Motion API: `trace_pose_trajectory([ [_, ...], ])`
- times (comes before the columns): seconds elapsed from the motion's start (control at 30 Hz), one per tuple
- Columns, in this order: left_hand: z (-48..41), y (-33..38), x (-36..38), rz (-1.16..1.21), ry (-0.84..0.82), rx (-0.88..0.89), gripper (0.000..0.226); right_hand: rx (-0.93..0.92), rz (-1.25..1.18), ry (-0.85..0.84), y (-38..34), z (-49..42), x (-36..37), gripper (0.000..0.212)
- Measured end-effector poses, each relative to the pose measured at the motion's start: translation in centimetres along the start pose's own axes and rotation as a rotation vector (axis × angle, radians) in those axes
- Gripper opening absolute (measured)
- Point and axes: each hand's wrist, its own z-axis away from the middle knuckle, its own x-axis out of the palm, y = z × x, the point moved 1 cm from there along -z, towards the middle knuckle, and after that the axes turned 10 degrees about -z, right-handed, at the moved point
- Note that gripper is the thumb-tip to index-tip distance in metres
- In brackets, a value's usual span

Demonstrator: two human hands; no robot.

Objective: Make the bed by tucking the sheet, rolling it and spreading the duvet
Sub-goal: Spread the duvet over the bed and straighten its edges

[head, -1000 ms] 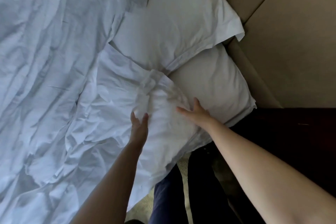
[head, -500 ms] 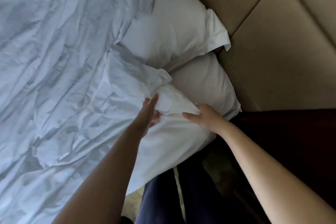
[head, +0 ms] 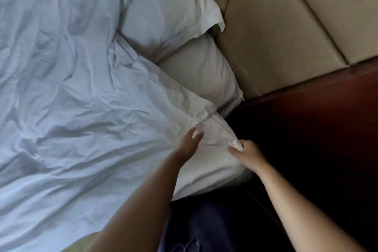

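The upper pillow (head: 163, 16) overlaps the lower pillow (head: 202, 75); both touch the beige padded headboard (head: 276, 26). A dark reddish wooden surface (head: 317, 118) adjoins the headboard. My blue trousers (head: 204, 227) appear at the bottom.

wrinkled white fabric duvet (head: 71, 108) is spread over frame left and centre; one corner is bunched right of centre.

Duvet (head: 71, 108) lies left. Right of it, farther pillow (head: 167, 16) and nearer pillow (head: 200, 75) touch, both against headboard (head: 276, 26).
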Motion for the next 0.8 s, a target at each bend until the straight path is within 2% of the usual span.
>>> trace_pose_trajectory([
  [0.13,0.7,-1.8,-1.9,-0.127,0.084,-0.052,0.05,0.023,0.101,-0.106,-1.6,-1.2,0.7,0.028],
  [0.37,1.7,-4.8,-7.0,-0.033,0.221,-0.086,0.035,-0.142,0.119,-0.132,-6.8,-0.6,4.6,0.013],
  [0.53,4.5,-5.3,-9.8,0.109,0.154,-0.127,0.022,-0.141,0.009,-0.217,-9.8,2.3,7.7,0.015],
  [0.67,6.3,-3.6,-13.1,0.243,0.093,-0.032,0.019,-0.162,-0.049,-0.134,-13.1,3.0,8.4,0.016],
  [0.8,7.9,-2.0,-17.5,0.217,0.134,0.107,0.018,-0.179,-0.085,-0.126,-15.8,2.2,10.2,0.017],
])
